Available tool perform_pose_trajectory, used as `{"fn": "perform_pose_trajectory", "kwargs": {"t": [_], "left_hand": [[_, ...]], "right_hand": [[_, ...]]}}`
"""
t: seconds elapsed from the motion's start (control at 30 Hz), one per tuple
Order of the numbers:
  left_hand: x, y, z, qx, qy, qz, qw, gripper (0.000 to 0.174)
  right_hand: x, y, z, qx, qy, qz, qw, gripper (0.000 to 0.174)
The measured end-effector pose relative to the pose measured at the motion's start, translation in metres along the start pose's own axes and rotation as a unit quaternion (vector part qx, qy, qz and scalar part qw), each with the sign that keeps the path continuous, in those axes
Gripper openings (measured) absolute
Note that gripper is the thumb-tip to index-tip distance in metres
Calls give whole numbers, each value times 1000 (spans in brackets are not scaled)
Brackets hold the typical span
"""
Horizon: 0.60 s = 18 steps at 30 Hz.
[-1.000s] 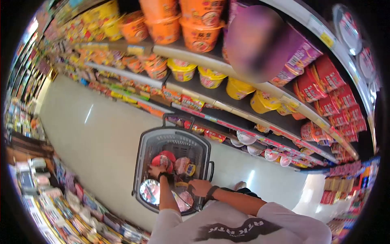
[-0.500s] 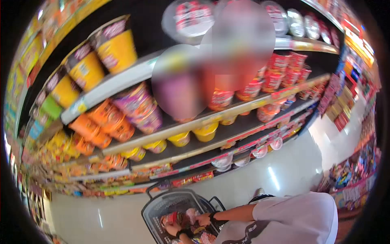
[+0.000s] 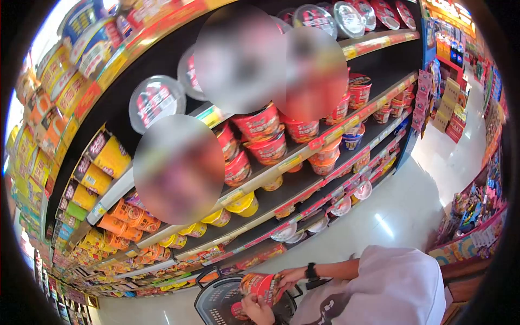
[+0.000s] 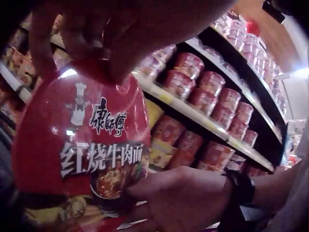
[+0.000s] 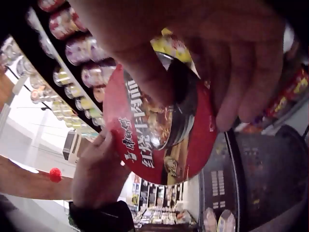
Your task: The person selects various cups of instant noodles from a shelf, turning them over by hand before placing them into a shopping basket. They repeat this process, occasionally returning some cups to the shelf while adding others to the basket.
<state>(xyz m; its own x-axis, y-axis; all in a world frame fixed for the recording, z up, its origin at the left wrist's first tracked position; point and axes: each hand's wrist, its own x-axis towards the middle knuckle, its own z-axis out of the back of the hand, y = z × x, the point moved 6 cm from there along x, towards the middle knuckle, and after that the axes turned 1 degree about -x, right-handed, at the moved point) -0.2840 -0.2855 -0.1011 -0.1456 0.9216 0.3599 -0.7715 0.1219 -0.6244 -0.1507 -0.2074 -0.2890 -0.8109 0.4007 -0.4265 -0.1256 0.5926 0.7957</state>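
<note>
Shop shelves [image 3: 303,181] of noodle cups fill the background. We grip a red noodle bowl [image 3: 261,285] above the basket [image 3: 212,301], left hand [image 3: 259,312] pinching its rim, right hand [image 3: 291,277] curled underneath. Basket contents are hidden.

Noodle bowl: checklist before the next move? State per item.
1. Noodle bowl held by both hands: ok. The left hand and right hand grip its edges.
2. Bowl held above the basket, not resting in it: ok.
3. Lid sealed all round: cannot tell, as fingers cover part of the rim.
4. Label readable: ok. The printed lid shows in both wrist views.
5. Free slot on the shelves: cannot tell.
</note>
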Motion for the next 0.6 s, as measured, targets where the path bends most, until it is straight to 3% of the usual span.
{"fn": "perform_pose_trajectory", "kwargs": {"t": [0.03,0.07,0.1,0.17,0.2,0.27,0.4,0.47,0.57,0.6], "left_hand": [[-1,-15,-9,9,2,-16,1000,31],[4,-21,-27,-62,21,11,998,27],[11,-24,-51,-133,40,41,989,23],[14,-39,-95,-298,109,130,940,25],[18,-70,-107,-325,142,90,931,31],[34,-139,-129,-380,205,7,902,44],[40,-261,-166,-312,279,-212,883,73],[36,-302,-191,-308,271,-266,872,87],[20,-332,-250,-409,339,-182,827,105],[16,-346,-261,-467,361,-132,796,98]], "right_hand": [[-16,-1,9,-14,-33,-28,999,63],[-84,33,26,-21,-87,41,995,70],[-101,18,54,-30,-134,62,989,73],[-179,37,75,-47,-175,98,979,63],[-216,44,82,-1,-203,133,970,58],[-277,35,109,11,-297,105,949,46],[-379,19,122,162,-341,172,910,40],[-417,9,113,205,-376,212,879,39],[-471,14,97,149,-480,268,822,37],[-489,14,97,97,-519,265,807,36]]}}
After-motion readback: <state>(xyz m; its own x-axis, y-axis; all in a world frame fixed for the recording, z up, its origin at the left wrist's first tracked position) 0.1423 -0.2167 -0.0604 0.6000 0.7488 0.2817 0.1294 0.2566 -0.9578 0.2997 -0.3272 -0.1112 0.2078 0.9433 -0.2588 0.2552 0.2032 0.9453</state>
